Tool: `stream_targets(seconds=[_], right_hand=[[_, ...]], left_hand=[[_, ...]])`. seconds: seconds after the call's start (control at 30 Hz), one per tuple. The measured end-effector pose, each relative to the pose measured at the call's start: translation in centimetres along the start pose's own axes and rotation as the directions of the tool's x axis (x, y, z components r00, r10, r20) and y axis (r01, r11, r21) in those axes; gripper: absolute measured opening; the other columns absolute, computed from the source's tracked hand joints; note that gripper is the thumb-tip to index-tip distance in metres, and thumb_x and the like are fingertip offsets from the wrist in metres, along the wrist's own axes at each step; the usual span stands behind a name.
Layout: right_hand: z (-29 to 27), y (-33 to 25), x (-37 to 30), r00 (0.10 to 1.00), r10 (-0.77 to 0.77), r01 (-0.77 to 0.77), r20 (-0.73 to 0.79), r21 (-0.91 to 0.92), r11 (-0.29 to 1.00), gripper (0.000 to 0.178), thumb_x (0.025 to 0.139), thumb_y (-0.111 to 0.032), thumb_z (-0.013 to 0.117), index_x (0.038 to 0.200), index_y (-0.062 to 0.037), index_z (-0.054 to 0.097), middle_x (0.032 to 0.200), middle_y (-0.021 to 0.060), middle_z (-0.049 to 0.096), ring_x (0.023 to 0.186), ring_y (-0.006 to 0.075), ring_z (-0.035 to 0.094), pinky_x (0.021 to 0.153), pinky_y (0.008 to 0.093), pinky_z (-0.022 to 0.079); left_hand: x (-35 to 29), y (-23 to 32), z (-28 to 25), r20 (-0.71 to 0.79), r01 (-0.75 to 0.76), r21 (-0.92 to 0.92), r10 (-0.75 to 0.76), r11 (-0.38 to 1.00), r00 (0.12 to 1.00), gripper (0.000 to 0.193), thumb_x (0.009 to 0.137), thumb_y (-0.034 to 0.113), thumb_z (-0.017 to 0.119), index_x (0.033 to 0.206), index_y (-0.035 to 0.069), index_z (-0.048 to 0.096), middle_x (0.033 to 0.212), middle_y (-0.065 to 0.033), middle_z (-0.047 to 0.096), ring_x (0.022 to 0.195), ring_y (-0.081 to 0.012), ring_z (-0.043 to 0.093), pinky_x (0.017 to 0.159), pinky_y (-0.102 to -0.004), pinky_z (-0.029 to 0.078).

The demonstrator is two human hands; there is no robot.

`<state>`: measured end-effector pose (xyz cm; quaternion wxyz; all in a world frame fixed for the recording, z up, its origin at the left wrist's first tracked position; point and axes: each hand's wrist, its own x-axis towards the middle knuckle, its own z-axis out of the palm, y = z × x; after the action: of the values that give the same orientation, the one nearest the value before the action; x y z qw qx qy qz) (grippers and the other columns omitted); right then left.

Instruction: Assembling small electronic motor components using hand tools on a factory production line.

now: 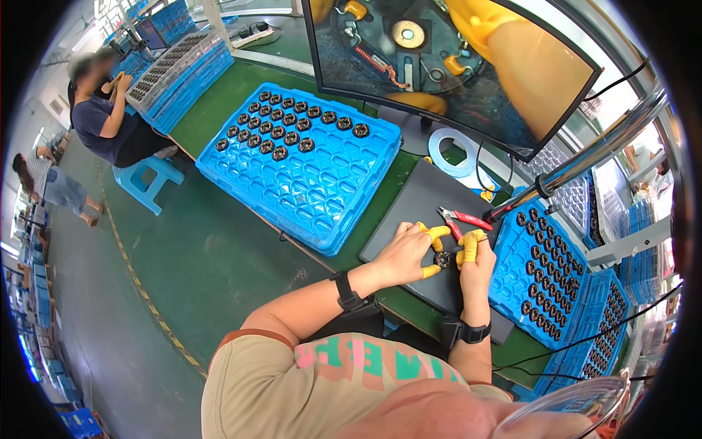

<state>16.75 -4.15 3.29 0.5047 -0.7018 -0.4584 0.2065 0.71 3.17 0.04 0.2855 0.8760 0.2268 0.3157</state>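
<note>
A small round black electronic part (442, 259) with a pale centre is held between my hands, over a dark grey mat (398, 227). My left hand (406, 252) comes from the left, its thumb and finger in yellow finger cots curled about the part. My right hand (475, 263) is at the part's right edge, its yellow-covered fingertips pressed together against it. Cutters (464, 219) with red handles lie on the mat just beyond my hands. At the back, a monitor (446, 58) shows a magnified view of coils, a metal ring and yellow-covered fingers.
A blue tray (322, 212) with rows of round black parts stands left; another filled tray (504, 282) is at the right, beside stacked trays. A roll of tape (451, 154) lies behind the mat. A metal pole (599, 150) slants in. A seated co-worker (99, 110) is far left.
</note>
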Motion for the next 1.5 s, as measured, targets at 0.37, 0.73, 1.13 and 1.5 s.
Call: stream_targets(seconds=[0.37,0.73,1.13,1.5], right_hand=[[0.0,0.3,0.1,0.992,-0.004,0.036,-0.123,0.259,0.965,0.012,0.100,-0.013,0.052,0.098,-0.0029,0.057,0.071,-0.0005,0.055,0.057,0.0047,0.049,0.048,0.0208,0.038],[-0.3,0.5,0.0,0.999,0.023,-0.017,-0.025,0.214,0.977,0.006,0.097,-0.007,0.053,0.097,-0.0014,0.056,0.073,0.0024,0.058,0.059,0.0084,0.057,0.051,0.0225,0.045],[-0.2,0.3,0.3,0.998,0.050,-0.052,0.026,0.103,0.993,0.009,0.094,-0.008,0.056,0.092,0.0002,0.058,0.072,0.0040,0.061,0.057,0.0100,0.057,0.050,0.0247,0.046],[-0.2,0.5,0.2,0.999,0.023,-0.023,0.035,0.020,1.000,0.009,0.094,-0.007,0.055,0.093,0.0006,0.060,0.071,0.0053,0.062,0.057,0.0102,0.058,0.050,0.0254,0.046]], left_hand=[[0.2,0.4,-0.4,0.001,-0.009,-0.019,0.009,1.000,1.000,0.071,0.074,0.023,0.078,0.135,0.011,0.044,0.100,-0.0027,0.063,0.099,-0.0241,0.053,0.091,-0.0379,0.033],[0.0,0.3,-0.2,0.000,-0.022,-0.016,0.022,1.000,1.000,0.072,0.074,0.023,0.077,0.136,0.010,0.043,0.102,-0.0032,0.063,0.101,-0.0245,0.053,0.094,-0.0385,0.033],[0.0,0.2,-0.2,-0.027,-0.032,-0.063,0.030,0.997,0.999,0.046,0.071,0.021,0.077,0.106,0.003,0.053,0.105,-0.0072,0.060,0.099,-0.0281,0.051,0.090,-0.0412,0.034],[0.0,0.4,-0.5,-0.044,-0.045,-0.057,0.043,0.997,0.998,0.047,0.070,0.018,0.078,0.106,0.004,0.052,0.107,-0.0061,0.060,0.099,-0.0279,0.051,0.090,-0.0413,0.034]])
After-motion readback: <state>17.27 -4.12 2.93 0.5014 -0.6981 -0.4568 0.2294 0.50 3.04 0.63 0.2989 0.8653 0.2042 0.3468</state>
